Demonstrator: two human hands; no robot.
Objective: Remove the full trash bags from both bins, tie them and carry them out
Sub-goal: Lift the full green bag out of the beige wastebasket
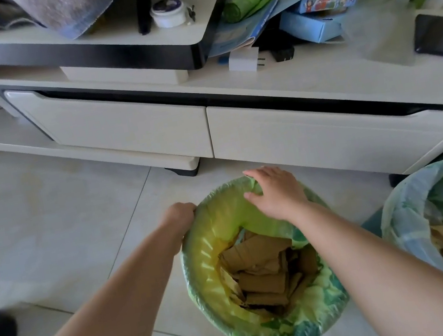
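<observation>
On the floor before the cabinet [125, 131], the green bag [201, 263] is gripped at its left rim by the curled left hand [179, 215], while its far rim is touched by straight, parted fingers of the right hand [275, 192].

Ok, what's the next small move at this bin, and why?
Probably lift the edge of the bag up off the rim: the left hand grips that edge, the right hand rests on its far side, and the bag is still folded over the rim.
</observation>
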